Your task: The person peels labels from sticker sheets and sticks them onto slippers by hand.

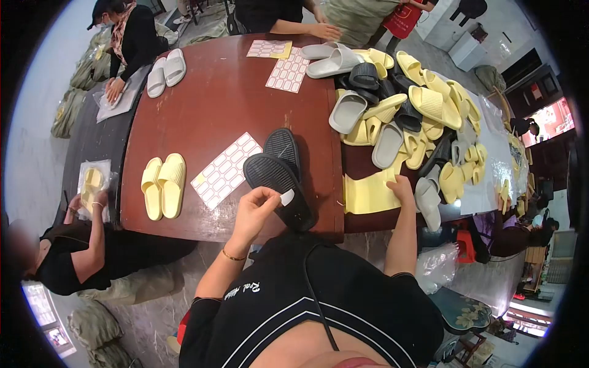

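Observation:
Pinched between the thumb and finger of my left hand (256, 210) is a small white sticker (287, 197), held over the black slippers. One black slipper (270, 172) lies sole up across the other black slipper (283, 146), close to the table's front edge. My right hand (402, 189) grips the edge of a yellow sheet (368, 195), low beside the slipper pile. Left of the black slippers lies a sheet of red-bordered labels (227, 170). A pair of yellow slippers (163, 186) sits farther left.
A heap of yellow, black and grey slippers (429, 104) covers the right side. Grey-white slippers (166, 72) and more label sheets (287, 69) lie on the red-brown table (208, 80). Co-workers stand left and across; one person's hands (92, 199) hold a bagged yellow pair.

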Motion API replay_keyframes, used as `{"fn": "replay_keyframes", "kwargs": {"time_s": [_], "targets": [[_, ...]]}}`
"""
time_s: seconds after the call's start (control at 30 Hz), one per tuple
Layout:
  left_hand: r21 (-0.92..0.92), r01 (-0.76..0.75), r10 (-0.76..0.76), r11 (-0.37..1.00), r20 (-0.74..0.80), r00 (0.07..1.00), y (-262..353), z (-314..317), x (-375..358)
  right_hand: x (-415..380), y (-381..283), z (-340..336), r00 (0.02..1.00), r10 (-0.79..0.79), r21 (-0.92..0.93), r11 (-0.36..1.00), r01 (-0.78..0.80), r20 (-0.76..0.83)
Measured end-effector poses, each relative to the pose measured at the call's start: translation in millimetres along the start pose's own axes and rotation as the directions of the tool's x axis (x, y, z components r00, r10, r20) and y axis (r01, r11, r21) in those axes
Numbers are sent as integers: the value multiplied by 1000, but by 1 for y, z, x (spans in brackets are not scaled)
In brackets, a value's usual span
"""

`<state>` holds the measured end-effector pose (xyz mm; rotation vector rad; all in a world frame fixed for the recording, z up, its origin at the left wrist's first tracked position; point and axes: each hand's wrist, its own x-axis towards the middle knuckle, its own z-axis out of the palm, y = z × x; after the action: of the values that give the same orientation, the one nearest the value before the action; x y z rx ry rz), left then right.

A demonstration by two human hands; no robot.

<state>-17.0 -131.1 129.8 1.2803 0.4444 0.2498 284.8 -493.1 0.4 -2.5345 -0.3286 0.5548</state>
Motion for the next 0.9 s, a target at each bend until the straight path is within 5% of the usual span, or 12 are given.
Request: {"fn": "replay_keyframes", "kwargs": {"time_s": [0.03,0.07,0.13,0.2,0.27,0.3,0.37,0.4,0.47,0.5,0.6,0.9], "targets": [[3,17,-17,1000,-1,1000,-2,-1,0,4,8,5,998,44,-192,980,-52,-49],[4,34,-34,999,-5,999,-2,-2,1,7,14,14,998,36,-193,980,-45,-49],[11,27,-27,1000,-22,999,-3,-1,1,7,18,27,887,-10,-194,977,-90,-461],[18,25,-24,1000,-42,999,-4,0,0,11,11,37,855,-7,-194,975,-110,-519],[17,24,-23,1000,-56,998,-4,2,2,8,-17,42,730,-218,-161,976,148,-648],[18,25,-24,1000,-64,998,-3,5,2,-5,-46,38,708,-315,-133,944,301,-632],[31,-2,5,1000,-113,994,-2,12,1,-20,-92,44,798,-238,156,912,381,-554],[29,-2,5,1000,-121,993,-3,15,1,-35,-125,47,862,-150,446,805,391,-485],[310,-100,168,946,-202,965,-5,21,2,-60,-167,56,920,-185,634,677,374,-345],[370,-213,305,904,-213,928,-14,22,6,-78,-191,57,878,-293,552,690,468,-378],[338,-198,290,920,-245,925,-13,27,9,-118,-238,61,714,-585,347,624,700,-385],[379,-221,312,899,-198,929,-20,36,7,-133,-269,85,604,-754,164,582,797,-259]]}}
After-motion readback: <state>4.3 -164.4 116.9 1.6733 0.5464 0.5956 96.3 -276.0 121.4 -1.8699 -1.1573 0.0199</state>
